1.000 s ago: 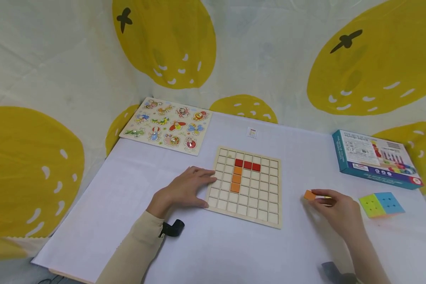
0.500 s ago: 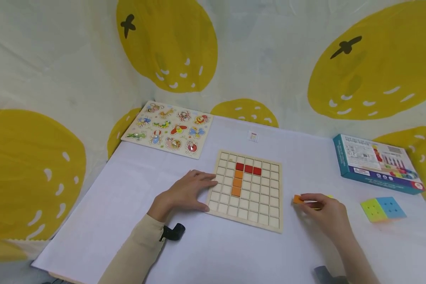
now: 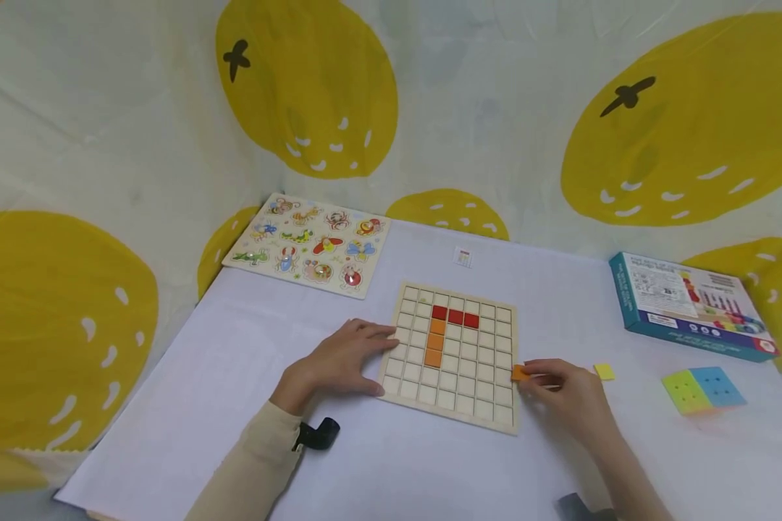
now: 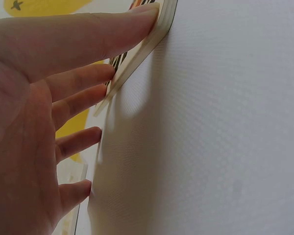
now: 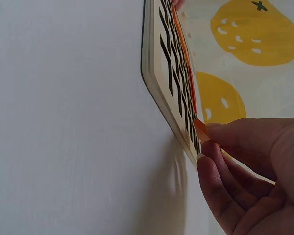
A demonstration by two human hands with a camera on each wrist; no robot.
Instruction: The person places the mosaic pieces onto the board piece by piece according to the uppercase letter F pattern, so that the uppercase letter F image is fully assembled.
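Note:
A wooden grid board (image 3: pixel 469 414) lies flat on the white table, with three red tiles (image 3: pixel 455 317) in a row and three orange tiles (image 3: pixel 435 341) in a column below the leftmost red one. My left hand (image 3: pixel 342 362) rests at the board's left edge, thumb and fingers spread and touching the rim, as the left wrist view also shows. At the right edge, my right hand (image 3: pixel 570 394) pinches another orange tile (image 5: pixel 201 130) between thumb and fingertips, just over the rim. Behind this hand a yellow tile (image 3: pixel 604 372) lies on the table.
An insect peg puzzle (image 3: pixel 309 244) lies at the back left. A small printed card (image 3: pixel 463 257) sits behind the board. On the right are a teal box (image 3: pixel 694 305) and a puzzle cube (image 3: pixel 704 389). A fruit-print cloth hangs behind the table.
My right hand has moved left with the orange tile, from beside the cube to the board's right edge, and the yellow tile now shows fully. My left hand has stayed at the board.

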